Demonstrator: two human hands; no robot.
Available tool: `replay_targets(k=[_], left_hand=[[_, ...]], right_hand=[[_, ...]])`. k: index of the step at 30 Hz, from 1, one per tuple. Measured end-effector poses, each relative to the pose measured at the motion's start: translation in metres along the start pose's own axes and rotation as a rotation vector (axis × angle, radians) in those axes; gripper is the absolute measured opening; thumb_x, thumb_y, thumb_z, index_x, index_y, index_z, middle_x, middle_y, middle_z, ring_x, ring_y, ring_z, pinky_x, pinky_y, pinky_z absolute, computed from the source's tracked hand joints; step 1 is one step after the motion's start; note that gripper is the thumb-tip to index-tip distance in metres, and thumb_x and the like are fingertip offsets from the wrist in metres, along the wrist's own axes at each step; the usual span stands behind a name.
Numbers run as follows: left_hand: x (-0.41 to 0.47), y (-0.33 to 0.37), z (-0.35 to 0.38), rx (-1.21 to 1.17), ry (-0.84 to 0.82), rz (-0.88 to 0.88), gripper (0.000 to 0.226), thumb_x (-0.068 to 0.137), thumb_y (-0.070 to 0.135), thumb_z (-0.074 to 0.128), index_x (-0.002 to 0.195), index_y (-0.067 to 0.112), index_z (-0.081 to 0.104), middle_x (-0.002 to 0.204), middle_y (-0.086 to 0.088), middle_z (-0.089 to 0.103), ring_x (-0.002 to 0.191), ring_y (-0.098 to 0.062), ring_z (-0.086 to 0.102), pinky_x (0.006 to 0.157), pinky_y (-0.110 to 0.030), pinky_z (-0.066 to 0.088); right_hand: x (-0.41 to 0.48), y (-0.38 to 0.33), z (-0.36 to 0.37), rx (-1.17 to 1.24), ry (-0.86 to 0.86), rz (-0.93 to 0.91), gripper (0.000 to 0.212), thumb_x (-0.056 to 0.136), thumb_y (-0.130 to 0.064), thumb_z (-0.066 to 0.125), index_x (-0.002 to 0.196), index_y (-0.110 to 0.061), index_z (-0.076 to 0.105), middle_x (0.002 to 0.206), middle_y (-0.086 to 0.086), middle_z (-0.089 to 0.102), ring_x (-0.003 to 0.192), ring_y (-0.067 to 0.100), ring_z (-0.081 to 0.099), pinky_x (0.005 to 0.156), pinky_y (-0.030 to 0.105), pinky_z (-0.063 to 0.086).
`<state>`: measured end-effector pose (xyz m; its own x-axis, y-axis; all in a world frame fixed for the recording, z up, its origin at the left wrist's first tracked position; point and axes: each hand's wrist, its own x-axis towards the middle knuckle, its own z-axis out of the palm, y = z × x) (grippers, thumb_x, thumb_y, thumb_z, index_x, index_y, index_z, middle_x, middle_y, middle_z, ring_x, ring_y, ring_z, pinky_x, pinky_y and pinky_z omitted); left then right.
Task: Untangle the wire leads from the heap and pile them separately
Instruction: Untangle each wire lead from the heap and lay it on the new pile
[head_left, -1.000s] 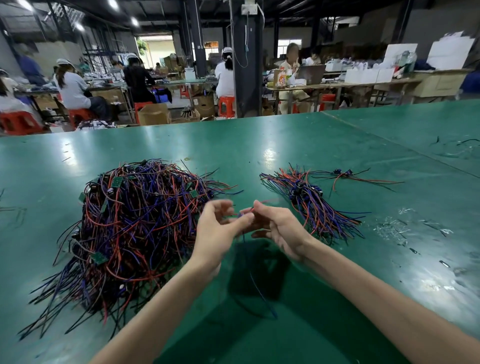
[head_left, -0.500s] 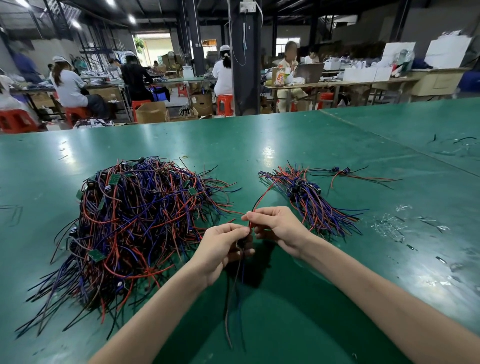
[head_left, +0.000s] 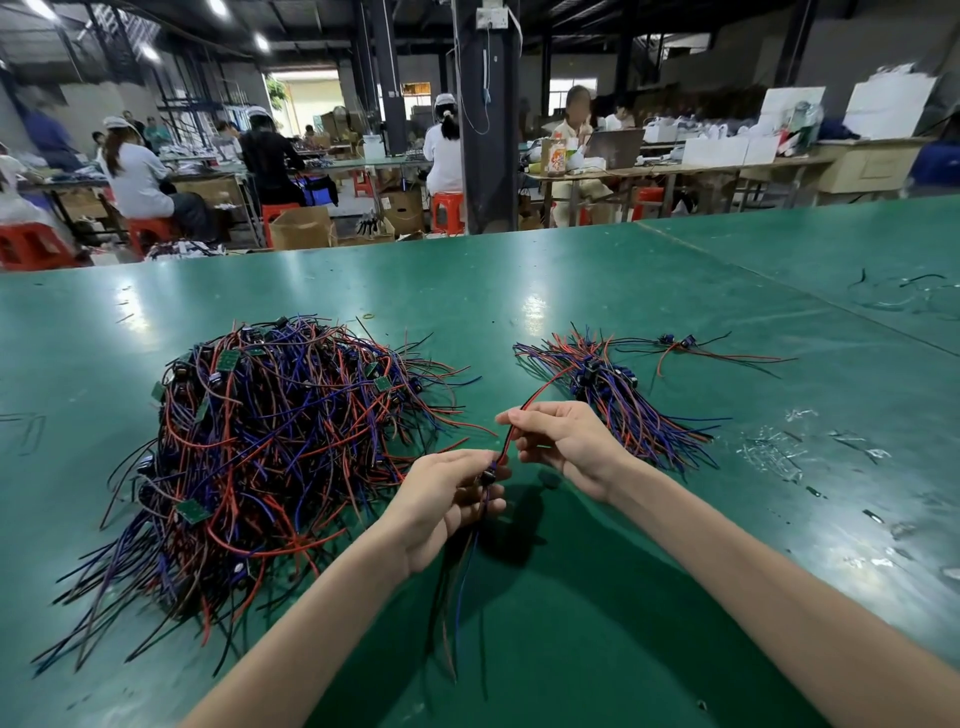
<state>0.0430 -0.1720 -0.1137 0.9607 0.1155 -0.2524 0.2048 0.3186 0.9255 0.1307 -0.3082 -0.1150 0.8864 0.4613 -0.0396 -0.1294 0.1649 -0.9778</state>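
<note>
A big tangled heap (head_left: 260, 452) of red, blue and black wire leads with small green boards lies on the left of the green table (head_left: 571, 280). A smaller sorted pile (head_left: 618, 400) lies to the right. Between them, above the table, my left hand (head_left: 447, 504) grips one wire lead (head_left: 462, 587) at its small black part, its thin wires hanging down. My right hand (head_left: 561, 441) pinches the red wire of that lead, which arcs up toward the sorted pile.
Two separate leads (head_left: 680, 345) lie beyond the sorted pile. Clear plastic scraps (head_left: 774, 452) litter the table to the right, and stray wires (head_left: 904, 286) lie on the far right. People sit at benches beyond the table's far edge.
Both hands have dropped lower toward the table with the lead. The right hand now draws the red wire out straight, and the hanging wires swing below the left hand.
</note>
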Motion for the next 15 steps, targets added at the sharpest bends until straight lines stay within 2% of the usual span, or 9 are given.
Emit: replay_targets(k=[6, 9, 15], left_hand=[[-0.0001, -0.004, 0.0, -0.013, -0.05, 0.029, 0.009, 0.089, 0.002, 0.058, 0.084, 0.0, 0.065, 0.076, -0.009, 0.066, 0.062, -0.014, 0.062, 0.058, -0.025, 0.057], [-0.0004, -0.004, -0.0003, 0.082, -0.035, 0.063, 0.003, 0.086, 0.004, 0.062, 0.087, 0.003, 0.065, 0.078, -0.008, 0.068, 0.063, -0.013, 0.063, 0.061, -0.024, 0.057], [-0.0021, -0.0016, 0.0021, 0.076, 0.013, 0.063, 0.007, 0.09, 0.002, 0.057, 0.085, 0.002, 0.062, 0.068, -0.007, 0.065, 0.055, -0.011, 0.062, 0.052, -0.024, 0.056]], right_hand=[[-0.0007, 0.0006, 0.0007, 0.0, -0.008, -0.005, 0.013, 0.091, -0.005, 0.058, 0.086, -0.003, 0.07, 0.059, -0.001, 0.061, 0.052, 0.007, 0.055, 0.052, 0.019, 0.051], [-0.0006, 0.0008, 0.0009, 0.013, -0.023, 0.004, 0.011, 0.09, -0.006, 0.059, 0.086, -0.002, 0.069, 0.059, 0.0, 0.06, 0.052, 0.007, 0.054, 0.052, 0.019, 0.05], [-0.0004, 0.001, 0.0021, 0.024, -0.014, 0.007, 0.012, 0.089, -0.004, 0.06, 0.081, -0.001, 0.067, 0.059, 0.001, 0.06, 0.049, 0.007, 0.053, 0.05, 0.018, 0.049]])
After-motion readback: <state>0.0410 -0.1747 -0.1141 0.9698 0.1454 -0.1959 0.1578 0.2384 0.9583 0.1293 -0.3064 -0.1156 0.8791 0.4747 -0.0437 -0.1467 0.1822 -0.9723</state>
